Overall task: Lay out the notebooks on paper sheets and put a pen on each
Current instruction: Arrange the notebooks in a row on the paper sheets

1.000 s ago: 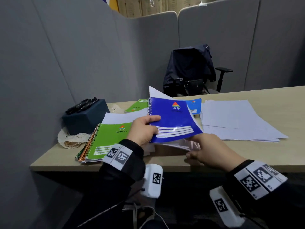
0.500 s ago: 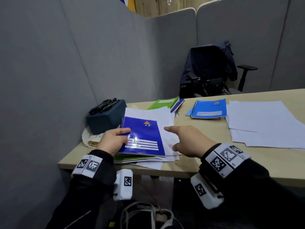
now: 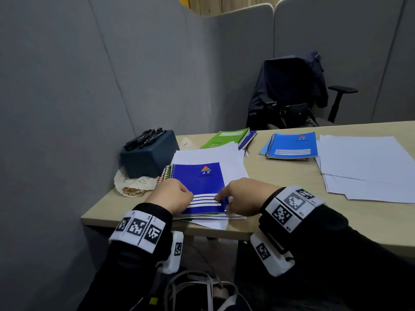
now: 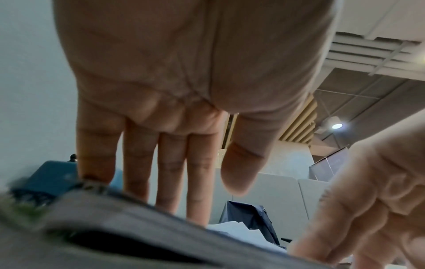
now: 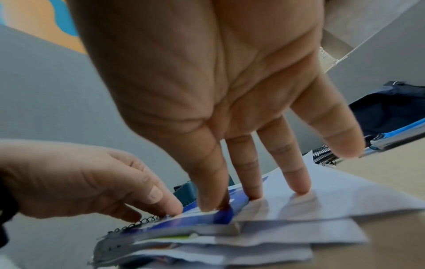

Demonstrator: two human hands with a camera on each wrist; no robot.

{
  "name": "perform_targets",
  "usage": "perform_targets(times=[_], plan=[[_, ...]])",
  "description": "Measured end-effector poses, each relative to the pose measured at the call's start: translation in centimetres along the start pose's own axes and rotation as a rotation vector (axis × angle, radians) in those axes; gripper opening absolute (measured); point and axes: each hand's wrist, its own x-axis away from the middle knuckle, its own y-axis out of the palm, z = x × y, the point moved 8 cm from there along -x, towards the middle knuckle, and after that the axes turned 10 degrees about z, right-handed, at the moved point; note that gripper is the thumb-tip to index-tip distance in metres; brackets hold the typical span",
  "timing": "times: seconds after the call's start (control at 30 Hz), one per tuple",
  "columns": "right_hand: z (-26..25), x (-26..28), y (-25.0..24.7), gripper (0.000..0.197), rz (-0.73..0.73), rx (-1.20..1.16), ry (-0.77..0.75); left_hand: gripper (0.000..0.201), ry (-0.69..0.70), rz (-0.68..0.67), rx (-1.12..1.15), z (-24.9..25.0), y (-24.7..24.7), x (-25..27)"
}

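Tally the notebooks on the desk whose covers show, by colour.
Dark blue notebooks: 2
Light blue notebook: 1
Green notebook: 1
Total: 4. Spirals in the near stack hint at more, which cannot be counted.

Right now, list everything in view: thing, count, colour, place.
dark blue notebook: one, blue, on a white sheet atop the near-left stack.
white sheet: one, white, under that notebook.
light blue notebook: one, mid-table.
green notebook: one, behind the stack, lying on another spiral notebook.
loose paper sheets: several, white, table's right.
pens: several, black, on the box.
box: one, dark teal, by the partition, on a doily.
chair: one, jacket-draped, behind the table.
left hand: on the notebook's near-left edge.
right hand: fingertips on its near-right corner and the sheet.
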Motion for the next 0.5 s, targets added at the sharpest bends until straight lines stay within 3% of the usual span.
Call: perform_targets(times=[0.13, 0.27, 0.4, 0.5], plan=[[1.4, -0.1, -1.0, 0.044, 0.024, -0.053, 0.045, 0.030, 0.013, -0.063, 0.004, 2.6, 0.0, -0.6], [6.1, -0.6, -5.1, 0.044, 0.221, -0.101, 0.211, 0.028, 0.072, -0.033, 0.251, 7.1, -0.4, -1.3], [13.6, -0.8, -8.6, 0.035, 0.338, -0.018, 0.450, 0.023, 0.029, -0.234, 0.811, 12.8, 2.3, -1.7], [19.2, -0.5, -9.2, 0.032, 0.383, 0.080, 0.579, 0.017, 0.019, -0.227, 0.831, 15.4, 4.3, -2.7]])
